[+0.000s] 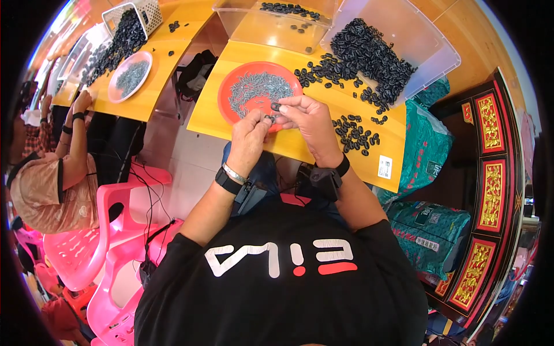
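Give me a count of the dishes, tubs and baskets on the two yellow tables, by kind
Orange round plate of small grey pieces: 1
Pale round plate of grey pieces: 1
Clear plastic tubs, one tipped, one flat: 2
White mesh basket, tipped over: 1
Total: 5

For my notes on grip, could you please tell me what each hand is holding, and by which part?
The right hand pinches a small black oval part by its end at the fingertips. The left hand pinches something tiny beside it; which part cannot be told.
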{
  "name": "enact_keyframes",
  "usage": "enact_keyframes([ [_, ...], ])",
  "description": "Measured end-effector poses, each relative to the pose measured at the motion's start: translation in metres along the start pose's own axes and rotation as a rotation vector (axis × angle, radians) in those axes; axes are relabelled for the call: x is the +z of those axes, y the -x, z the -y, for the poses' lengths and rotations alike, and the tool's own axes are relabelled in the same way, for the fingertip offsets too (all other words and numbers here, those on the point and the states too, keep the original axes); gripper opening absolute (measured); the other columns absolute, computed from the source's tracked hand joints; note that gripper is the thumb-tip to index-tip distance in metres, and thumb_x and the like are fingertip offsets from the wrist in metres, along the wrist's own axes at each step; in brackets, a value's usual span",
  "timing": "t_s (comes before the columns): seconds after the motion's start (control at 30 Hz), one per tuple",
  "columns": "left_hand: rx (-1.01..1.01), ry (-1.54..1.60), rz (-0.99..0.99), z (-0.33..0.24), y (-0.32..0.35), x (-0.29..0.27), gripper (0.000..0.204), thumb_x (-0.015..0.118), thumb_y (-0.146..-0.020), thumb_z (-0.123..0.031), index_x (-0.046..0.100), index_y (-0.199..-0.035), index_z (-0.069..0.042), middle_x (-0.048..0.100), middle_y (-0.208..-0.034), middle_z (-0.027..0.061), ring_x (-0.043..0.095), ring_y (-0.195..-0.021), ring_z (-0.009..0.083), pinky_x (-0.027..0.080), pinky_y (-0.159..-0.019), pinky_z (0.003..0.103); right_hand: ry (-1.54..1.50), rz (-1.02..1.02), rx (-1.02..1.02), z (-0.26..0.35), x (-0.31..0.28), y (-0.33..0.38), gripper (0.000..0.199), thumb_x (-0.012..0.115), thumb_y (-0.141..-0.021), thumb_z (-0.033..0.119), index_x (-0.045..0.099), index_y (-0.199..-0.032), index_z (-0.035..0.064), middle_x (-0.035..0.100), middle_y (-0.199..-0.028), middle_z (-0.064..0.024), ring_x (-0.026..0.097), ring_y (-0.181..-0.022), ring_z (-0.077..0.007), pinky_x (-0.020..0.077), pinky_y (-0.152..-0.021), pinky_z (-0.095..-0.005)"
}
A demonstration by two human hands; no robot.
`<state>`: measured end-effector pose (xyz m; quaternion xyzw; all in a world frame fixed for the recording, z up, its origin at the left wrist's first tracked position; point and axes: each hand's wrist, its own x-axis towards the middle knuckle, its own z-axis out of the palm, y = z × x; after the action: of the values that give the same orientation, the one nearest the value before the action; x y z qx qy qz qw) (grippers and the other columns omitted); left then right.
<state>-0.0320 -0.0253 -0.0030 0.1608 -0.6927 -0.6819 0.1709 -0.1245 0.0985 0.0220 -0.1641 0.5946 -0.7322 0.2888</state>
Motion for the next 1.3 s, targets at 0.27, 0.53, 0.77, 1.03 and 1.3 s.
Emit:
enact_keyframes([
  [0.27, -0.021, -0.021, 0.0, 0.002, -0.001, 0.001, 0.016, 0.052, -0.084, -0.008, 0.052, -0.071, 0.0, 0.049, -0.057, 0.0029, 0.046, -0.052, 0.0096, 0.037, -0.048, 0.027, 0.094, -0.007, -0.036, 0.0, 0.0, 0.0, 0.017, 0.061, -0.086, 0.011, 0.064, -0.1, 0.0019, 0.068, -0.087, -0.0045, 0.063, -0.074, -0.0086, 0.0458, -0.064, -0.0193],
  [0.53, -0.016, -0.028, 0.013, 0.004, -0.001, 0.001, 0.017, 0.053, -0.084, -0.01, 0.052, -0.07, 0.001, 0.049, -0.056, 0.0036, 0.046, -0.053, 0.0098, 0.036, -0.048, 0.027, 0.106, 0.035, -0.061, -0.002, 0.0, 0.0, 0.017, 0.061, -0.086, 0.01, 0.064, -0.1, 0.0019, 0.067, -0.085, -0.003, 0.061, -0.075, -0.0066, 0.0448, -0.066, -0.0191],
  [0.77, -0.021, -0.041, 0.006, 0.004, -0.001, 0.001, 0.017, 0.053, -0.083, -0.01, 0.052, -0.07, 0.0, 0.049, -0.056, 0.0037, 0.046, -0.052, 0.0097, 0.037, -0.048, 0.027, 0.086, 0.04, -0.089, -0.008, -0.003, -0.004, 0.017, 0.061, -0.085, 0.006, 0.064, -0.1, -0.0004, 0.066, -0.084, -0.0044, 0.06, -0.075, -0.0074, 0.0474, -0.068, -0.02],
  [1.03, -0.043, -0.002, 0.026, 0.004, 0.0, 0.002, 0.016, 0.053, -0.083, -0.01, 0.051, -0.07, 0.0, 0.047, -0.056, 0.0021, 0.044, -0.052, 0.0079, 0.036, -0.046, 0.026, -0.013, 0.052, 0.07, -0.003, -0.007, -0.006, 0.014, 0.061, -0.084, 0.008, 0.063, -0.096, 0.0005, 0.066, -0.083, -0.0066, 0.062, -0.07, -0.0092, 0.0489, -0.065, -0.0204],
  [1.3, -0.042, 0.074, 0.057, 0.007, 0.0, 0.001, 0.015, 0.052, -0.083, -0.007, 0.05, -0.07, -0.002, 0.044, -0.057, -0.0002, 0.042, -0.05, 0.0066, 0.034, -0.045, 0.025, -0.174, 0.049, 0.239, -0.011, -0.014, -0.01, 0.015, 0.063, -0.083, 0.012, 0.062, -0.094, 0.0023, 0.066, -0.081, -0.0073, 0.062, -0.069, -0.0105, 0.0503, -0.066, -0.0232],
])
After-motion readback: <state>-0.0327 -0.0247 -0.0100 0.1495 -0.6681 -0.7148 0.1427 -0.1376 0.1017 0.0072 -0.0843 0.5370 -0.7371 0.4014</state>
